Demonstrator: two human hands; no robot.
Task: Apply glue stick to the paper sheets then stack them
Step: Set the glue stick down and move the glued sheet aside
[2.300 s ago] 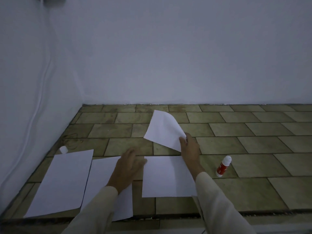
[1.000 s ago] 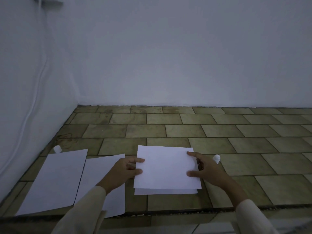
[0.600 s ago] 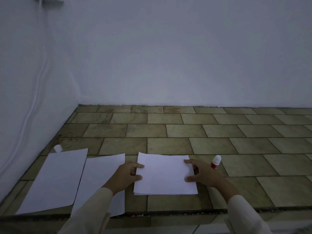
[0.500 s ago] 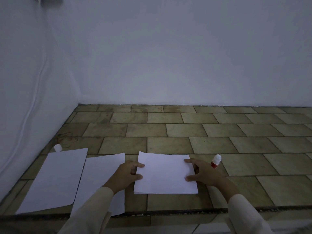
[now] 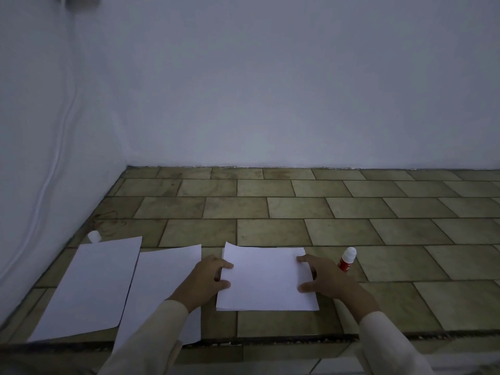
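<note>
A stack of white paper sheets [image 5: 266, 280] lies flat on the tiled floor in front of me. My left hand [image 5: 205, 278] rests at the stack's left edge, with forefinger and thumb tips on the top sheet. My right hand [image 5: 326, 278] is spread at the right edge, forefinger and thumb touching the paper. A red glue stick [image 5: 347, 260] with a white cap stands just right of my right hand. Two single sheets lie to the left: one [image 5: 165, 282] partly under my left forearm, the other [image 5: 89, 288] further left.
A small white cap [image 5: 94, 236] sits on the floor by the far corner of the leftmost sheet. The white wall [image 5: 40, 185] with a cable running down it closes off the left side. A step edge [image 5: 297, 341] runs across near me.
The sheet my right hand held up earlier now lies on the stack. Both hands came to its side edges and squared it; over the last half second they barely move.
</note>
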